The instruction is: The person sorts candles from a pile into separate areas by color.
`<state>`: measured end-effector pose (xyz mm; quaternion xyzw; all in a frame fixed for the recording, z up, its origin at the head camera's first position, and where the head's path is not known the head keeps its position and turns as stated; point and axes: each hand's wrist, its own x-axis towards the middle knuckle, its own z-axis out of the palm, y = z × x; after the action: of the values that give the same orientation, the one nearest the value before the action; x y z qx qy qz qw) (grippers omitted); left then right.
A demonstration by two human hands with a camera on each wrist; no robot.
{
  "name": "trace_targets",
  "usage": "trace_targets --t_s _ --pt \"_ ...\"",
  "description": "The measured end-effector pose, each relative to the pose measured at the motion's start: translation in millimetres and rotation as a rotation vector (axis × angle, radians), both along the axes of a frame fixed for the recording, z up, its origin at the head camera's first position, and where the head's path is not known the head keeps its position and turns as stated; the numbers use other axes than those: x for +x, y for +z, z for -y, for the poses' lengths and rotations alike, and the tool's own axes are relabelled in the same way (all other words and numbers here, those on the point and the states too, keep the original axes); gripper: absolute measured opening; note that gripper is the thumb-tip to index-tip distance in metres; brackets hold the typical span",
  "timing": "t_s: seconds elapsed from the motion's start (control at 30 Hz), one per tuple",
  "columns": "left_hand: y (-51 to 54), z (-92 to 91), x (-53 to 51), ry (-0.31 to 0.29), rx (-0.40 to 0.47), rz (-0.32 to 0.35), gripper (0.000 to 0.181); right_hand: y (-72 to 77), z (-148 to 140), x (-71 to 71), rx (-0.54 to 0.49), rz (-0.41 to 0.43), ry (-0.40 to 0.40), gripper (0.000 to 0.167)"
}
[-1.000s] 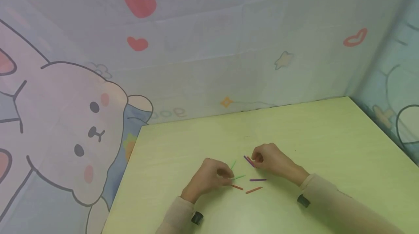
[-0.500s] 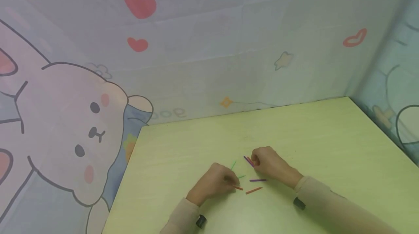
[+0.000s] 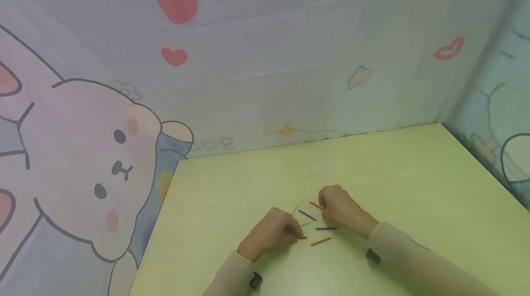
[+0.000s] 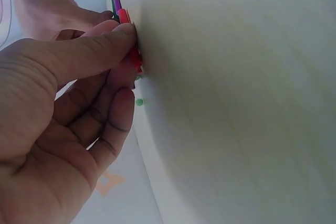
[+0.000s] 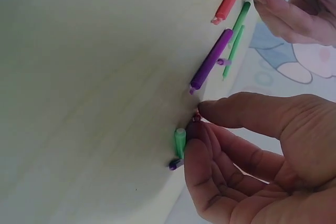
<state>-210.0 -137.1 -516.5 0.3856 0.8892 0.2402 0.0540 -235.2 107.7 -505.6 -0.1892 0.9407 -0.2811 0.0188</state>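
In the head view, my left hand [image 3: 271,234] pinches a short red stick [image 3: 303,238]; the left wrist view shows thumb and finger on the red stick [image 4: 135,56]. My right hand [image 3: 341,208] pinches the end of another red stick [image 3: 316,205] farther back; its tip [image 5: 197,115] shows between the fingertips in the right wrist view. A purple stick [image 3: 308,215] lies between the hands, with a second purple stick [image 3: 326,229] in front. Two green sticks [image 3: 295,209] [image 3: 305,224] lie by my left fingers. Another red stick [image 3: 321,241] lies nearest the front.
In the right wrist view a green stick [image 5: 180,141] and a dark purple end [image 5: 176,164] show beside my right fingers. The yellow-green table [image 3: 248,171] meets a printed cloth wall [image 3: 256,93] at the back.
My left hand has moved right, off a green stick and onto the red one, which has turned slightly. One purple stick has shifted left and forward, away from the red stick at my right hand.
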Motion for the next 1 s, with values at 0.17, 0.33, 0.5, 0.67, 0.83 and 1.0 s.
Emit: trace_targets --t_s 0.17,0.33,0.5,0.67,0.83,1.0 --pt "-1.0 -1.0 -2.7 -0.006 -0.006 -0.014 0.006 1.5 2.3 -0.5 0.012 0.011 -0.021 0.027" --pt "-0.4 -1.4 -4.3 0.01 0.003 -0.05 0.009 -0.1 3.6 -2.1 0.022 0.017 -0.038 0.028" --pt "13.4 6.8 -8.1 0.075 0.09 -0.007 0.012 0.3 3.6 -1.5 0.024 0.013 -0.029 0.028" --pt "46.4 33.6 -18.4 0.183 0.158 -0.062 0.017 1.5 4.7 0.6 -0.006 0.012 -0.026 0.027" --pt "79.5 65.5 -31.5 0.288 0.222 -0.216 0.022 1.6 4.8 0.6 -0.004 0.015 -0.04 0.027" --pt "96.5 94.5 -43.2 0.391 0.276 -0.298 0.02 1.9 4.9 1.3 0.008 0.012 -0.053 0.027"
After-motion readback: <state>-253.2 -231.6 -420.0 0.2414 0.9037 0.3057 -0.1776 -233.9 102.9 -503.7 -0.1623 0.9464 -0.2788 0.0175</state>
